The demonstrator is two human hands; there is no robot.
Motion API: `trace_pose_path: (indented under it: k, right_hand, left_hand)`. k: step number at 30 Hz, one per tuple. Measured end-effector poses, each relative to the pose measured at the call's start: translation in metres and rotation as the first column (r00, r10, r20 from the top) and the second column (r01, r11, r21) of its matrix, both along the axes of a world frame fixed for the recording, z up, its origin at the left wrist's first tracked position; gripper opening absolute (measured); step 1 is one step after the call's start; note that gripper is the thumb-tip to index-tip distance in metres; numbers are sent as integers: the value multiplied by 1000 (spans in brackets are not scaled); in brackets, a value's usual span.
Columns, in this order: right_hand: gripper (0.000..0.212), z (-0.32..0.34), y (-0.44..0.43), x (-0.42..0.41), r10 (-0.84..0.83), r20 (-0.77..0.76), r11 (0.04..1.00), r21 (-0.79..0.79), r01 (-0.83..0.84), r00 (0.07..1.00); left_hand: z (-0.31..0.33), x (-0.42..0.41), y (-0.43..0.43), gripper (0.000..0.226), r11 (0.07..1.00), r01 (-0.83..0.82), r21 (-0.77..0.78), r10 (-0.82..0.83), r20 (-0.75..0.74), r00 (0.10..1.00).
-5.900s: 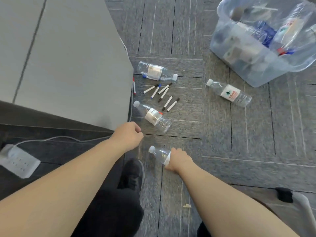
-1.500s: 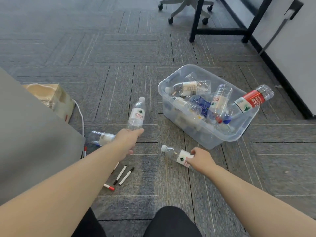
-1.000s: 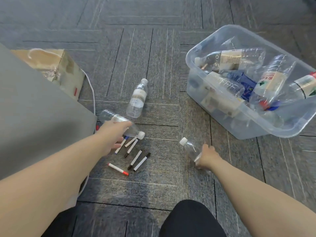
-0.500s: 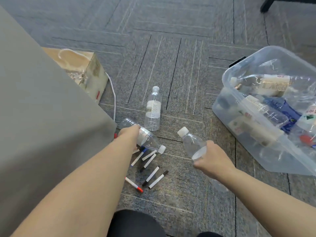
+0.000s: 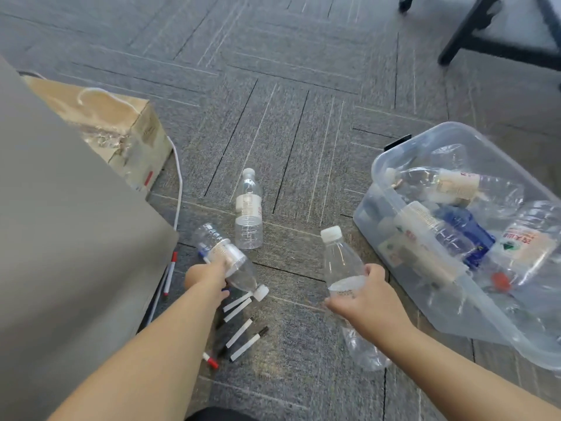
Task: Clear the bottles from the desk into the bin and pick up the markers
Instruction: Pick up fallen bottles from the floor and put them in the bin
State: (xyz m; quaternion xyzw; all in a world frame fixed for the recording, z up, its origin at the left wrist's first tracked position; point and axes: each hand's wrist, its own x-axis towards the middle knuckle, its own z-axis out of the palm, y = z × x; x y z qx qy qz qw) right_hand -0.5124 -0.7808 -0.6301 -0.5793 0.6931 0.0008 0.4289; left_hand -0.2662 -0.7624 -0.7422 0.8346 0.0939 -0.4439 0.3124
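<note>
Right hand (image 5: 361, 302): wrapped round a clear bottle (image 5: 341, 265) at its label, cap up, raised off the carpet, just beside the bin.
Left hand (image 5: 209, 276): closed on a second bottle (image 5: 227, 259), tilted, cap low and toward the markers.
Markers (image 5: 243, 329): loose cluster on the carpet below the left hand; one red-capped (image 5: 210, 360) nearest, another red one (image 5: 170, 273) against the grey desk panel (image 5: 60, 238).
Third bottle (image 5: 249, 209): lying flat on the carpet, beyond both hands, untouched.
Bin (image 5: 394, 147): clear tub at right, already holding several bottles.
Step in hand: bottle clearing, two gripped, neither binned yet.
Next move, judged: swing both across over the rim and drop; then the far bottle, markers last.
</note>
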Motion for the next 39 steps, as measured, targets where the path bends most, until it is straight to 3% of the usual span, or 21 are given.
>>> trace_pose_path:
  k: [3,7,11,14,16,19,24,30,34,36,39]
  right_hand:
    - [85,17,-5,-18,-28,-19,1000,-3,28,999]
    - [85,40,-15,-44,-78,-17,996,-47,78,997]
    - [80,40,-12,-61,-53,-57,995,-90,47,997]
    - [57,31,-5,-65,3,-69,996,-90,-9,998]
    - [69,23,1,-64,-12,-43,997,-78,8,999]
    - [78,12,0,-61,39,-36,998,-49,-41,999]
    - [82,16,-17,-40,47,7,999,-21,-47,999]
    - [87,59,-53,-33,109,2,967,-231,-105,994]
    - [75,93,-83,-55,38,-1,947,-320,-37,999]
    - [70,101,-101,-67,35,-94,931,-359,-67,995]
    - [82,103,-114,-83,91,-280,939,-296,-176,956]
  left_hand:
    - [18,2,-4,49,1000,25,15,-25,28,999]
    - [41,-15,-15,74,997,68,37,-61,-175,983]
    - [32,-47,-35,79,980,197,2,-195,-120,973]
    - [18,-62,-50,70,998,58,-34,-64,-214,975]
    - [9,-57,-54,60,998,-34,-60,19,-229,973]
    - [0,-51,-43,58,997,-13,-71,4,-124,992]
    - [19,-46,-18,56,986,168,-20,-168,2,986]
    - [88,-34,-64,55,938,298,-178,-290,70,955]
    - [137,-46,-97,55,833,499,-237,-449,237,862]
    - [159,-54,-105,60,775,581,-247,-520,273,809]
    - [187,-65,-111,63,668,709,-227,-646,296,704]
